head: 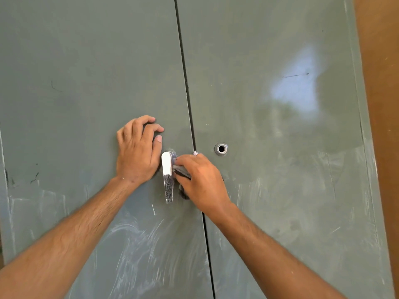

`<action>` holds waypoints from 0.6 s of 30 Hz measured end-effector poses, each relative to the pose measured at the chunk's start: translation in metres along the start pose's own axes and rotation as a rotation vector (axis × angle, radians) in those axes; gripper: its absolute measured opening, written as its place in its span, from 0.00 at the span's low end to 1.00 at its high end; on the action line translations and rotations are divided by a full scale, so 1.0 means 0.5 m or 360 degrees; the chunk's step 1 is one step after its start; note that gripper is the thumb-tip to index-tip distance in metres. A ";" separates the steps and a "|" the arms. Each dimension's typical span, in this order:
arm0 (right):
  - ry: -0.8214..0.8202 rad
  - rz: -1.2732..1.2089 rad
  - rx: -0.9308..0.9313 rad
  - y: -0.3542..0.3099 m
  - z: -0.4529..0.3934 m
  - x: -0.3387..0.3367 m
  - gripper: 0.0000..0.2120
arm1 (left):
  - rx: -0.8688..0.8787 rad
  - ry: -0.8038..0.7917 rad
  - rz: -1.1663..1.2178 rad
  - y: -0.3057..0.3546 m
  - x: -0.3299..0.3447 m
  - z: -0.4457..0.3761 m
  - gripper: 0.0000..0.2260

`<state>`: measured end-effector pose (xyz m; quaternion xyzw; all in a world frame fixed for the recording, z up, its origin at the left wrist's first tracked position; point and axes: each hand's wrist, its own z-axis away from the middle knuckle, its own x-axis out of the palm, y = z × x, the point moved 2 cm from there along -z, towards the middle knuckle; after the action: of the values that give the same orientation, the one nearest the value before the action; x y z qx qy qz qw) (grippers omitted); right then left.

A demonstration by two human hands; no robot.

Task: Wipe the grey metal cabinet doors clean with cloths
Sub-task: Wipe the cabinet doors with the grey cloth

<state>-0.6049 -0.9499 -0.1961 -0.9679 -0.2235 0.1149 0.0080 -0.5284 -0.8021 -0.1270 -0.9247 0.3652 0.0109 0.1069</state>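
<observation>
Two grey metal cabinet doors fill the view, the left door [82,83] and the right door [280,169], split by a dark vertical gap. A chrome lever handle [167,178] hangs down on the left door near the gap. My left hand [138,152] rests on the left door just left of the handle, its fingers bent with the tips on the metal. My right hand [200,182] grips a small bunched grey cloth [182,170] and presses it against the right side of the handle. Most of the cloth is hidden under the fingers.
A round keyhole [221,148] sits in the right door, right of the gap. White smear marks [133,244] streak the lower parts of both doors. A brown wall [382,104] borders the cabinet on the right. A pale reflection shines high on the right door.
</observation>
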 end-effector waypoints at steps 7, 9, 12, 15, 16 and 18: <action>0.0392 0.0079 -0.0120 0.001 0.019 0.023 0.09 | -0.0002 0.0058 0.0031 -0.004 0.004 0.002 0.08; 0.0459 0.0090 -0.0130 -0.001 0.025 0.025 0.09 | -0.0004 0.0065 0.0055 -0.005 0.004 0.002 0.09; 0.0489 0.0100 -0.0075 -0.002 0.031 0.029 0.09 | 0.0001 0.0077 0.0076 -0.006 0.004 0.004 0.09; 0.0534 0.0104 -0.0018 -0.002 0.036 0.030 0.08 | 0.0011 0.0079 0.0086 -0.008 0.004 0.005 0.10; 0.0552 0.0077 0.0026 -0.002 0.036 0.028 0.08 | 0.0009 0.0082 0.0088 -0.008 0.004 0.004 0.10; 0.0575 -0.0034 0.0153 -0.003 0.023 0.015 0.10 | 0.0002 0.0082 0.0090 -0.009 0.007 0.004 0.10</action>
<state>-0.6018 -0.9457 -0.2089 -0.9688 -0.2229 -0.0503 0.0956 -0.5227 -0.8008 -0.1285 -0.9139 0.3939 -0.0103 0.0976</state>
